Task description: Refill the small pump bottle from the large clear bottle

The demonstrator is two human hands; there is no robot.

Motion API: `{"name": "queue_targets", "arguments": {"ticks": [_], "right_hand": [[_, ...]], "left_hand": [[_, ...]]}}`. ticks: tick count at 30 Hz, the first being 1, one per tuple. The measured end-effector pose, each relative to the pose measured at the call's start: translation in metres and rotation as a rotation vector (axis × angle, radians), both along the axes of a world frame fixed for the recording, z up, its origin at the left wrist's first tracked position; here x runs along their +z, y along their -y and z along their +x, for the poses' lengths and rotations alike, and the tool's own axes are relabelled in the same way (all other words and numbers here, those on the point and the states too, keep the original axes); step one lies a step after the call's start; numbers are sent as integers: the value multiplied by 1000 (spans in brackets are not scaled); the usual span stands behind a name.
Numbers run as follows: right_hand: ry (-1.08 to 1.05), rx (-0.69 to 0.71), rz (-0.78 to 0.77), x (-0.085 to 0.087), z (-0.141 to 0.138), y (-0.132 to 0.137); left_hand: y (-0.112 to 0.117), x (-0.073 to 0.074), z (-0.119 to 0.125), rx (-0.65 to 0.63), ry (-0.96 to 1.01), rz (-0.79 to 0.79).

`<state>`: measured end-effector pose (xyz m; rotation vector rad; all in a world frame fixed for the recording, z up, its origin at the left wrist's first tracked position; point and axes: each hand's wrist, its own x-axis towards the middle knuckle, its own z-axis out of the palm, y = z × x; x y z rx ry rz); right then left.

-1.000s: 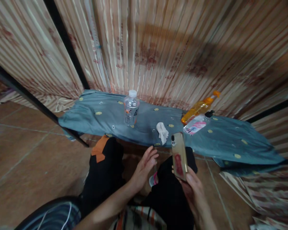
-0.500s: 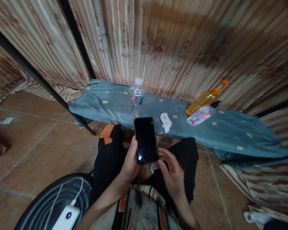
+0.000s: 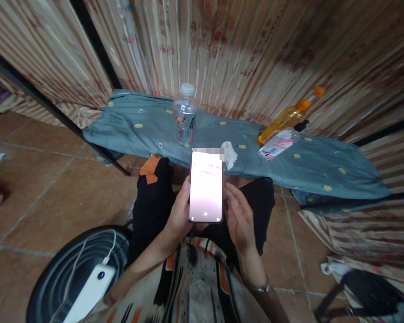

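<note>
A smartphone (image 3: 206,188) is held upright above my lap, its screen lit bright white and pinkish. My left hand (image 3: 179,213) is closed around its lower left side, with the thumb along the edge. Beside the right edge of the phone is my right hand (image 3: 239,214), its fingers stretched out; whether the fingertips touch the edge I cannot tell. Just behind the phone's top lies a crumpled white tissue (image 3: 229,157) on a bench covered with grey-blue cloth (image 3: 208,128).
On the bench stand a clear bottle (image 3: 186,116), an orange pump bottle (image 3: 284,120) and a clear bottle with a pink label (image 3: 279,144), both tilted. At lower left, a white power bank (image 3: 90,291) with a cable rests on a black round stool (image 3: 50,278). Striped curtains (image 3: 215,54) hang behind.
The phone's screen has gone from black to lit. The phone is now straighter, and my right hand has shifted slightly with its fingers along the edge. The view has tilted down a little.
</note>
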<state>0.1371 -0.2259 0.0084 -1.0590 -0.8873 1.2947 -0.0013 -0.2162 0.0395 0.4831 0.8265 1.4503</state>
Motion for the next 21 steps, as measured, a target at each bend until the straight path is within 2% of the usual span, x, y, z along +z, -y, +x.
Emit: {"name": "queue_targets", "arguments": {"ticks": [3, 5, 11, 21], "right_hand": [[-20, 167, 7, 6, -5, 8], [4, 222, -1, 8, -8, 12], [49, 200, -32, 8, -15, 14], [139, 216, -3, 15, -15, 13]], "left_hand": [[-1, -6, 2, -8, -63, 72], [0, -10, 4, -9, -90, 79], [2, -15, 8, -16, -145, 74], [1, -14, 6, -21, -115, 84]]}}
